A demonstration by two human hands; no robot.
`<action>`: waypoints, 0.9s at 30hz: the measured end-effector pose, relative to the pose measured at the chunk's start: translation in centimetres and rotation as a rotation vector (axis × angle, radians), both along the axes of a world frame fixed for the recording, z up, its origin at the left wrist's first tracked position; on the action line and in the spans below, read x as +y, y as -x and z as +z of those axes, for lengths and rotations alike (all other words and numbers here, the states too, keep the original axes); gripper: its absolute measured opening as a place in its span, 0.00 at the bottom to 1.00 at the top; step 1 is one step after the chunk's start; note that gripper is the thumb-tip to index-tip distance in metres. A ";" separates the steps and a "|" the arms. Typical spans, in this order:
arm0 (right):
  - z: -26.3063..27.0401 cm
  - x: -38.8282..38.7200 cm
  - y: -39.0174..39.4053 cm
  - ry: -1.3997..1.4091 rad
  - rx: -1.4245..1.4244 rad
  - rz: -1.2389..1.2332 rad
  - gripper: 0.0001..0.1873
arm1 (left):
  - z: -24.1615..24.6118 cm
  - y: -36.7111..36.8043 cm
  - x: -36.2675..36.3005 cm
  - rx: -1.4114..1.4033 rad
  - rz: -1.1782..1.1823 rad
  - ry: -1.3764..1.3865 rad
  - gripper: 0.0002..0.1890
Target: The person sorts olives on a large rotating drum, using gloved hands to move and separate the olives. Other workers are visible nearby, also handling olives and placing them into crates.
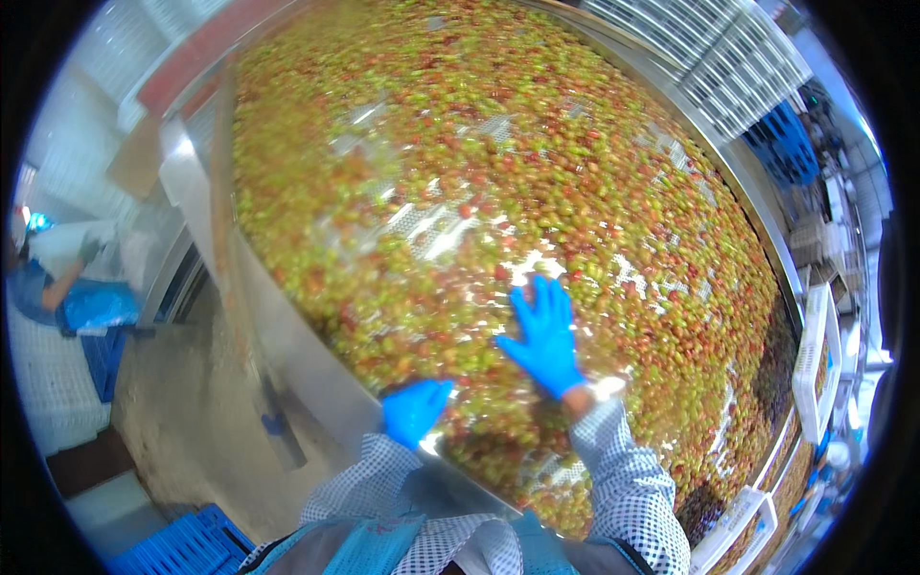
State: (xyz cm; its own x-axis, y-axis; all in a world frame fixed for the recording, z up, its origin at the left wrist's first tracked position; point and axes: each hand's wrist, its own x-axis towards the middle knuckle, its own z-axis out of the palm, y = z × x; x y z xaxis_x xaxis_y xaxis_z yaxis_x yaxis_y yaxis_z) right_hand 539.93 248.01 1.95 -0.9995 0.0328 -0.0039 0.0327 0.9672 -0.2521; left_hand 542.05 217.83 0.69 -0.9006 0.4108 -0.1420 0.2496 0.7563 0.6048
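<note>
A wide metal table with a perforated bed (431, 226) spreads before me, bearing a thick layer of small green and red fruits (632, 194), possibly jujubes. My right hand (543, 334), in a blue glove, lies palm down over the fruits with its fingers spread; nothing is held in it. To its left, my left hand (417, 413), gloved in blue too, is at the table's near metal side wall (316, 338). Its fingers are together and bent, pointing toward the fruits, and whatever may be under them is hidden.
White crates (816, 363) stand along the right, with another white crate (740, 532) at lower right. Stacked pale crates (719, 57) and a blue crate (783, 144) are beyond the far right edge. Another person's arm (65, 284) shows at left. A blue crate (180, 546) sits at lower left.
</note>
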 end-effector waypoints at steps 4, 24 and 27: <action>-1.3 4.2 7.2 0.052 0.210 -0.074 0.41 | 1.1 -0.8 0.3 -0.083 0.083 -0.144 0.20; -3.5 26.6 7.8 -0.212 0.273 -0.818 0.44 | 1.1 -4.5 1.7 -0.198 0.129 0.105 0.20; -3.1 25.0 7.7 -0.285 0.126 -0.770 0.46 | 1.1 -4.9 2.2 -0.144 0.085 0.176 0.20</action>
